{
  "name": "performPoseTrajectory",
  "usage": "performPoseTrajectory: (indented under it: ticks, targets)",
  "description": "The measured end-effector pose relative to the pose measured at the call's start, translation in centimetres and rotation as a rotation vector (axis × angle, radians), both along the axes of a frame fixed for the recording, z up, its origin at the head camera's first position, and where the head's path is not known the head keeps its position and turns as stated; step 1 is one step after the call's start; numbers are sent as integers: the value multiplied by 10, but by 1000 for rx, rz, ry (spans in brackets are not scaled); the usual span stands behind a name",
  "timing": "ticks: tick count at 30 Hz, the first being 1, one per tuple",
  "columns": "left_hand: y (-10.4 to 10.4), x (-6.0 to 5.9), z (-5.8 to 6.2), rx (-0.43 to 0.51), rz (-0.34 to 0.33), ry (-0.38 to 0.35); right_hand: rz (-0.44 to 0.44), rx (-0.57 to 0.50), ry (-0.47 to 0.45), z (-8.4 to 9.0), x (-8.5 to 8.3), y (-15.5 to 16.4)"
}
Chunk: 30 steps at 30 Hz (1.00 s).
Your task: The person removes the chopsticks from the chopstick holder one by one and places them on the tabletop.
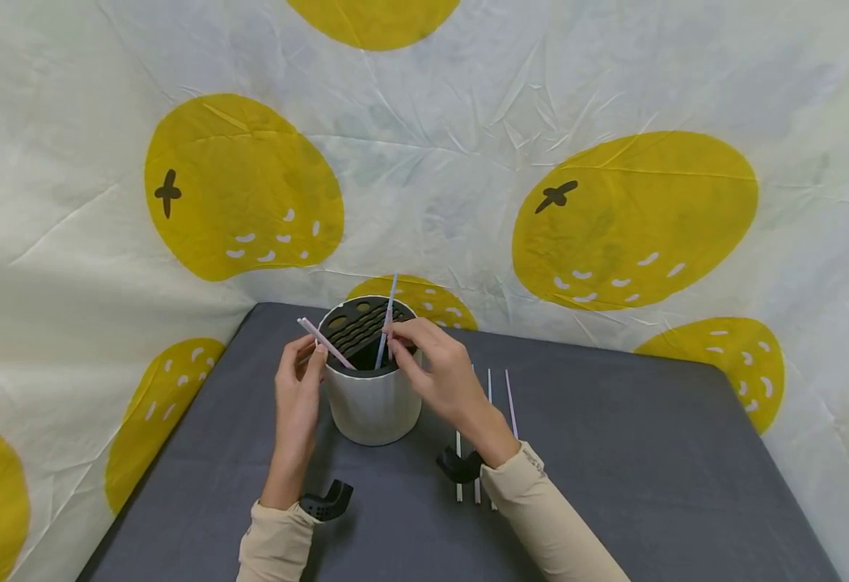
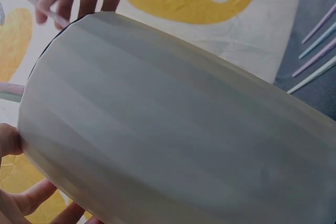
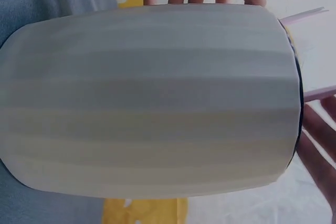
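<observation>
I'm mid-way thru loading straws into the white holder (image 1: 371,400), which stands upright on the grey counter (image 1: 650,453) w/ its black slotted lid (image 1: 361,323) on top. My right hand (image 1: 435,368) pinches a pale blue straw (image 1: 386,319), near upright, lower end at the lid; whether it's already seated in a slot I can't tell from the head view. My left hand (image 1: 299,380) steadies the holder's side and pinches a pink straw (image 1: 325,342) that leans out over the rim. Spare straws (image 1: 500,396) lie on the counter just right of the holder. Next, I judge: line the blue tip w/ a slot, then push straight down w/o bending it.
</observation>
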<state>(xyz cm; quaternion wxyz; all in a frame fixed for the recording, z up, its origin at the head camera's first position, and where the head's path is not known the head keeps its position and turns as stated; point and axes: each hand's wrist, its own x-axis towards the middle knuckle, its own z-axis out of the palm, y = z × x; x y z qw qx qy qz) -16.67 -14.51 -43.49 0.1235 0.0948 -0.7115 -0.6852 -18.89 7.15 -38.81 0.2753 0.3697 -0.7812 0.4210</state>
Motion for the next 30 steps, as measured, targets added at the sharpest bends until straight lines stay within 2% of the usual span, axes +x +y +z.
performPoseTrajectory:
  ticks: [6,10,15,18,26,30]
  targets:
    - [1,0,0,-4,3,-5,1,-222,104,5,1,5]
    - [1,-1,1,-4,12,-6,11,-389,89,10,2,11]
    - [1,-1,3,-9,11,-4,55,-597,-10,15,3,21]
    - [1,-1,2,-2,11,-1,50,-708,-78,17,4,28]
    - [0,0,1,15,6,3,95,-1024,-317,18,0,46]
    - [1,0,1,6,13,2,62,-1110,-395,15,1,56]
